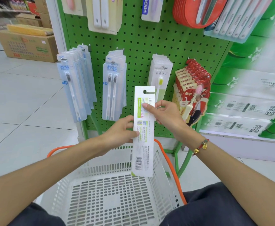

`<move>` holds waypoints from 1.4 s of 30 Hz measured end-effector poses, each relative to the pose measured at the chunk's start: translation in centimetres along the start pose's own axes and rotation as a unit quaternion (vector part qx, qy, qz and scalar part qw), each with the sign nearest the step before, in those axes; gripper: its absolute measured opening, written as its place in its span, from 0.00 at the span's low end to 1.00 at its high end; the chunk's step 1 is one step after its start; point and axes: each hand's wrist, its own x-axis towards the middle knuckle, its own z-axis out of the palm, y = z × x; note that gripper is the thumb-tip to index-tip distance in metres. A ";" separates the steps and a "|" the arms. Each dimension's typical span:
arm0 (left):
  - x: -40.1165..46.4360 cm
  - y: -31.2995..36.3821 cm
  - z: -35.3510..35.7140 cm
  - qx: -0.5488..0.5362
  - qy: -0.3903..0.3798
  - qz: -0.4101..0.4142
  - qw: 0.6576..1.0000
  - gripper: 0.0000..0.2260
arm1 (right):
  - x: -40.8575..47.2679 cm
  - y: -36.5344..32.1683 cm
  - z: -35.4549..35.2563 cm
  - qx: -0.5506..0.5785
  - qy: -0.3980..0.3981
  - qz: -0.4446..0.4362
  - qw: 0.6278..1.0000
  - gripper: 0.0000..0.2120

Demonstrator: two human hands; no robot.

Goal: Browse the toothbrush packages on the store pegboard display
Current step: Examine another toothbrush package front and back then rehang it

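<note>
A long white toothbrush package [142, 154] stands upright in front of the green pegboard [138, 46], its printed back with a barcode facing me. My left hand [122, 130] grips its left edge near the middle. My right hand [163, 114] pinches its upper part from the right, thumb on the face. On the pegs behind hang blue toothbrush packs [75, 88], a blue twin pack [113, 88], white packs with a yellow-headed brush [160, 74] and red canban packs [194, 88].
A white plastic shopping basket [110, 190] with orange handles sits below the held package, between my knees. Tissue packs [251, 95] fill the shelf on the right. Cardboard boxes [27, 44] stand on the tiled floor at the far left. More toothbrush packs [104, 13] hang higher up.
</note>
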 end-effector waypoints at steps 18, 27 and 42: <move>-0.1 0.1 -0.1 -0.044 0.043 -0.005 0.998 0.12 | 0.3 1.1 0.4 -0.069 -0.052 -0.065 0.994 0.13; 0.2 0.0 -0.2 -0.119 0.160 0.072 0.977 0.11 | -0.3 1.2 0.3 -0.095 -0.156 -0.109 0.977 0.11; 0.4 0.4 0.0 -0.141 0.253 0.129 0.948 0.09 | 0.1 2.1 -0.7 -0.147 -0.191 -0.112 0.964 0.14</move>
